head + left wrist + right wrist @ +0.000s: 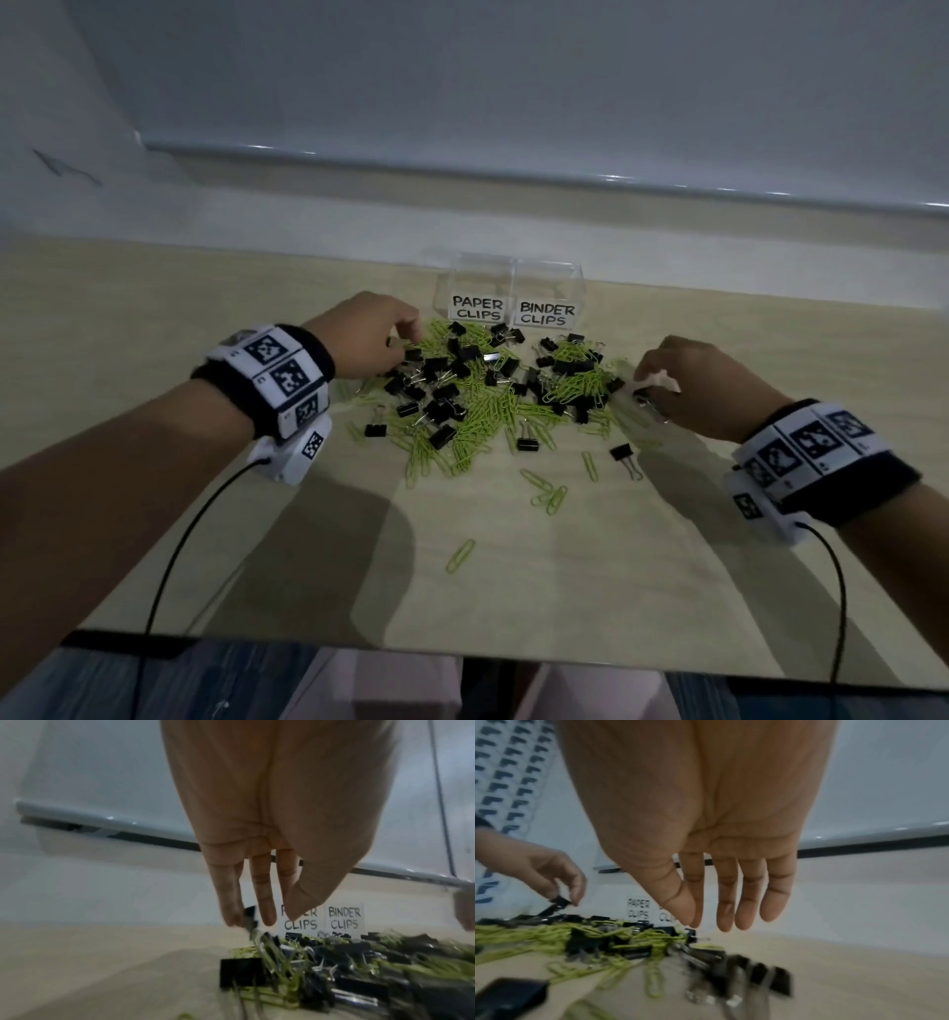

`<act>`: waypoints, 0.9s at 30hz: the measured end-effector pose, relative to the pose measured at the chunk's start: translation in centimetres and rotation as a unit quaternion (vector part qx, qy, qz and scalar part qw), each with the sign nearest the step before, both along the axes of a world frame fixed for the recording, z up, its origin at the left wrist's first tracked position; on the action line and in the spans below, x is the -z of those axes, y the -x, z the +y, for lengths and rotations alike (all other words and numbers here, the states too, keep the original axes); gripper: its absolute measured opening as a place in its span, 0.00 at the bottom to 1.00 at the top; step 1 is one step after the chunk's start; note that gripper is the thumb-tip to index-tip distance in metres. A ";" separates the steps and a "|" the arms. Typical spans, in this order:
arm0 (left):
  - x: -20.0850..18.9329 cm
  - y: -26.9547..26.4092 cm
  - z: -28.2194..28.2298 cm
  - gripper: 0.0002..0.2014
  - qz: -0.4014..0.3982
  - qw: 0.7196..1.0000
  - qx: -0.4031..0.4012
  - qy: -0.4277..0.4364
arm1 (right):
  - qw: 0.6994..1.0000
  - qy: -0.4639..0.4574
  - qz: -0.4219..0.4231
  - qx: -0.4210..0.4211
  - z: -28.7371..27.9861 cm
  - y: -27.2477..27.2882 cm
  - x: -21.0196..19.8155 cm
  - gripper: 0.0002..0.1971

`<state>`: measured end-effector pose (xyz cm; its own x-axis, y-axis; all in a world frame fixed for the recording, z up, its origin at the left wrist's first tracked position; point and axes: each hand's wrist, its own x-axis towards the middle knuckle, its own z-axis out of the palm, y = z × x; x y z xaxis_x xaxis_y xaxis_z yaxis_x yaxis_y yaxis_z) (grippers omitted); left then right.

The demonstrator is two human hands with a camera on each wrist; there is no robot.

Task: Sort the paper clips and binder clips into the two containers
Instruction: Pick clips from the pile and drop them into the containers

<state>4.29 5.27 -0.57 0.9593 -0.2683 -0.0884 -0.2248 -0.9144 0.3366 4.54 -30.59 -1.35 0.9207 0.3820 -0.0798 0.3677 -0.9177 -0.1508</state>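
Head view: a black binder clip (pixel 558 901) is pinched by the left hand (pixel 362 334) at the pile's (pixel 493 390) left edge; the right hand's (pixel 703 385) fingers (pixel 727 902) hang straight, together. Tangled paper clips should be shaken free before the BINDER CLIPS container (pixel 547 300), upper centre, is reached.

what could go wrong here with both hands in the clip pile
The left hand pinches a black binder clip whose wire arm looks caught in the pile; lifting may drag green paper clips along. The two clear containers touch side by side, so a hasty drop could land in the wrong one. Strays near the table edge may get swept off.
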 end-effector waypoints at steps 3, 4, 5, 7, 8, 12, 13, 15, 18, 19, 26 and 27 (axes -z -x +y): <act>0.2 0.9 -1.5 0.11 -0.019 0.997 0.074 -0.024 | 0.994 -0.052 0.021 -0.099 3.3 1.4 -0.5 0.11; 0.3 1.3 -2.3 0.12 -0.001 0.994 0.103 -0.020 | 0.988 -0.058 0.045 -0.136 4.6 1.9 -0.6 0.12; 0.5 1.8 -3.1 0.14 0.024 0.991 0.130 -0.019 | 0.981 -0.058 0.066 -0.172 5.9 2.4 -0.6 0.12; 1.0 2.4 -4.4 0.16 0.060 0.985 0.159 -0.035 | 0.971 -0.044 0.082 -0.219 8.0 3.0 -0.2 0.12; 1.3 2.5 -4.7 0.16 0.064 0.984 0.162 -0.043 | 0.970 -0.030 0.083 -0.225 8.8 3.1 0.0 0.12; 1.3 2.4 -3.6 0.08 0.070 0.986 0.140 -0.049 | 0.974 0.018 0.083 -0.210 9.2 3.4 0.6 0.05; 1.2 2.4 -3.1 0.07 0.072 0.987 0.135 -0.058 | 0.975 0.036 0.086 -0.200 8.8 3.2 0.5 0.02; 0.8 2.5 -2.7 0.09 0.070 0.987 0.128 -0.072 | 0.977 0.057 0.096 -0.179 8.1 3.0 0.1 0.03; 0.5 3.1 -3.9 0.21 0.065 0.986 0.143 -0.056 | 0.982 0.019 0.074 -0.174 8.4 2.0 -0.6 0.07; 0.5 3.3 -4.6 0.26 0.065 0.984 0.154 -0.063 | 0.981 0.008 0.061 -0.182 9.0 1.7 -0.8 0.09; 1.5 3.2 -6.9 0.27 0.051 0.981 0.147 -0.113 | 0.972 0.022 0.065 -0.224 13.1 -0.1 -0.3 0.15; 1.6 3.1 -6.9 0.23 0.049 0.984 0.143 -0.098 | 0.972 0.022 0.074 -0.220 13.2 -0.2 -0.2 0.15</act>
